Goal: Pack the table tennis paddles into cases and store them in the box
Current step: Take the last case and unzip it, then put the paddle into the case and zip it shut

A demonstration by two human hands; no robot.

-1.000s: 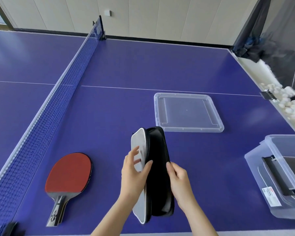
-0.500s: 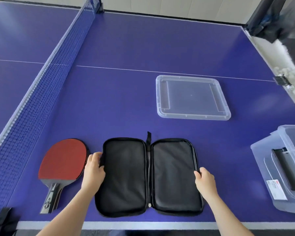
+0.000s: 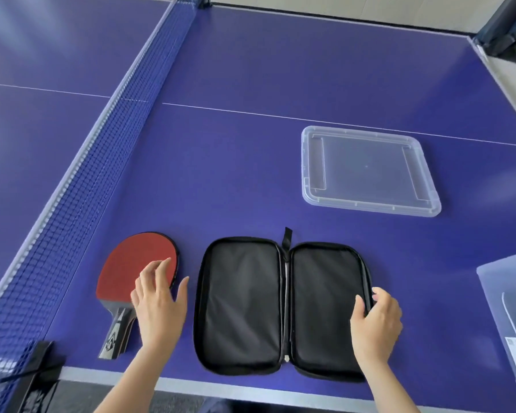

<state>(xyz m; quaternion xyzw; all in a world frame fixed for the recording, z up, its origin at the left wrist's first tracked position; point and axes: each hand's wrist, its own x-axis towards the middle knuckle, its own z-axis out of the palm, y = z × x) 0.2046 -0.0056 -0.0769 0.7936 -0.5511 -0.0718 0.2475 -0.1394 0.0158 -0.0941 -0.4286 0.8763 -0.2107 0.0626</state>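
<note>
Case, black, lies unzipped & flat on the blue worktop at the near edge, both halves lining-up, side by side. Its long axis runs near-to-far; the spine sits down the middle w/ a small loop tab sticking out at the far end.

Paddle is just left of the case, not touching it, red rubber up. Blade points away from the person and the handle points back toward the near edge, leaning a bit left, so its long axis is approx. parallel w/ the case.

Left hand is over the paddle's blade near the throat, fingers spread & loose, gripping nothing. Can't tell if the tips touch the rubber.

Right hand is at the case's right rim, fingers curled over the edge, thumb on the inner lining, so it grips that half.

Clear lid lies flat further out, to the right of the case & well apart. Clear box is at the far right, partly cut off by the frame edge, w/ something dark inside. Net runs along the left.
</note>
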